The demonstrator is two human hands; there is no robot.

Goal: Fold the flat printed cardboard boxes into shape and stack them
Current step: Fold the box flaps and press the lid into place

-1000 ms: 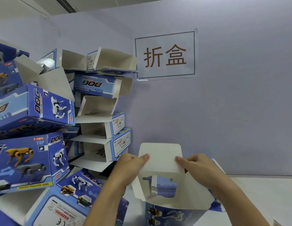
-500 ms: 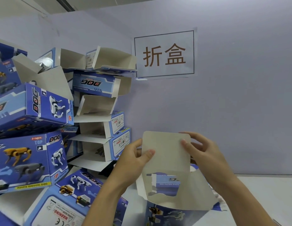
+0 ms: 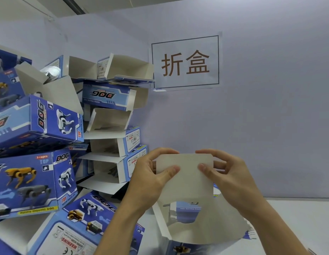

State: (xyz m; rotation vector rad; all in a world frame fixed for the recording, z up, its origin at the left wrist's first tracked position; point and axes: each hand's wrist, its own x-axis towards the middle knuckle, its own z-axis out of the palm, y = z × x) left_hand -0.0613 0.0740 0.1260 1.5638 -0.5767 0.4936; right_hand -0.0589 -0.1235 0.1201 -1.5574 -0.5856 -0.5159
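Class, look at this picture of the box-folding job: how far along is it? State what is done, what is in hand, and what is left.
Done: many folded blue boxes are piled at the left, several with end flaps open. In hand: the left hand and right hand pinch the plain upright flap of one box being shaped. Left: closing that flap and adding this box to the pile. No flat blanks are clearly visible.

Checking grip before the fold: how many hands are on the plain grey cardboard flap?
2. The left hand pinches the plain grey cardboard flap at its left edge, the right hand its right edge. None hidden.
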